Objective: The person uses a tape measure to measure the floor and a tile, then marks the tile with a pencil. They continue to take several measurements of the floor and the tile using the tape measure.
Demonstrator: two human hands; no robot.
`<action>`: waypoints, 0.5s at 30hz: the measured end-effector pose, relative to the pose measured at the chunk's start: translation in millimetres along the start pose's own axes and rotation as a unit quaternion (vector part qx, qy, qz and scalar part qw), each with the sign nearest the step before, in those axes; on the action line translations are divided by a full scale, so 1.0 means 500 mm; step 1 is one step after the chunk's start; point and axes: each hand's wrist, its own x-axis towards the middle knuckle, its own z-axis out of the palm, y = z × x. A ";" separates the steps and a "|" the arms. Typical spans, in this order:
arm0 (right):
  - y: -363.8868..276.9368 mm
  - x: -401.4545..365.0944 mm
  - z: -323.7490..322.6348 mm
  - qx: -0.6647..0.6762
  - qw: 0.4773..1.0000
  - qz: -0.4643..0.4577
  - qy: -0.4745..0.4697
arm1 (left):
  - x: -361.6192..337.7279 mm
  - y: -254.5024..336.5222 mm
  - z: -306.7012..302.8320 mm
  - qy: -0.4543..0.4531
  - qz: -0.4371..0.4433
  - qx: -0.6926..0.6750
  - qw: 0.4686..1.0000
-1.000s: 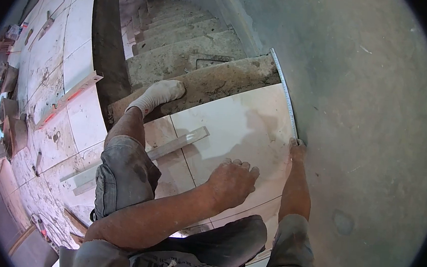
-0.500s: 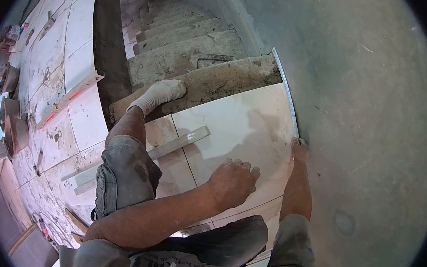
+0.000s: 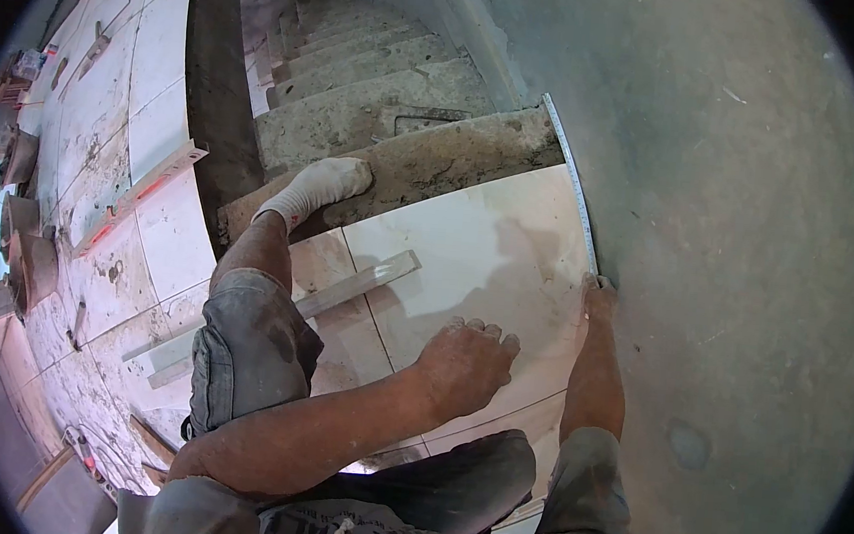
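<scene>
My right hand (image 3: pixel 600 297) is closed on the lower end of a tape measure (image 3: pixel 576 183), down at the tile's edge by the wall. The blade runs from there along the wall, past the tile's far corner, to the stair edge. Over the large pale floor tile (image 3: pixel 489 242) hangs my left hand (image 3: pixel 464 365), back up, its fingers curled under. Its palm is hidden, so I cannot tell whether anything is inside. A straight metal bar (image 3: pixel 365 284) lies across the tile joint, left of that hand.
Rough concrete stairs (image 3: pixel 369 107) descend ahead, with my socked foot (image 3: pixel 328 184) on the top edge. A bare wall (image 3: pixel 750 242) rises on the right. At left are a level (image 3: pixel 142 196) on the dirty tiled floor (image 3: pixel 164 36) and several buckets (image 3: pixel 34 266).
</scene>
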 end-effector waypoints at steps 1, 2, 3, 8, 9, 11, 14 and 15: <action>0.000 -0.001 -0.003 0.004 1.000 -0.008 -0.007 | 0.000 0.001 -0.002 -0.005 -0.002 0.002 1.000; -0.001 -0.002 -0.005 0.008 1.000 -0.016 -0.013 | 0.000 0.002 -0.004 -0.010 -0.003 0.004 1.000; -0.001 -0.003 -0.006 0.008 1.000 -0.016 -0.013 | 0.000 0.002 -0.005 -0.010 -0.004 0.004 1.000; 0.015 0.007 0.009 0.004 0.999 -0.040 0.004 | 0.002 0.002 -0.005 -0.019 -0.003 0.006 1.000; 0.007 0.001 0.002 0.004 0.999 -0.040 0.004 | 0.002 0.001 -0.005 -0.019 -0.002 0.006 1.000; -0.017 -0.017 -0.019 -0.019 1.000 -0.025 0.001 | 0.002 0.000 -0.002 -0.011 0.000 0.006 1.000; 0.008 0.001 0.007 0.010 1.000 -0.021 0.011 | 0.004 0.001 -0.003 -0.015 0.000 0.010 1.000; 0.005 0.000 0.007 0.010 1.000 -0.021 0.011 | 0.004 0.001 -0.003 -0.016 -0.001 0.010 1.000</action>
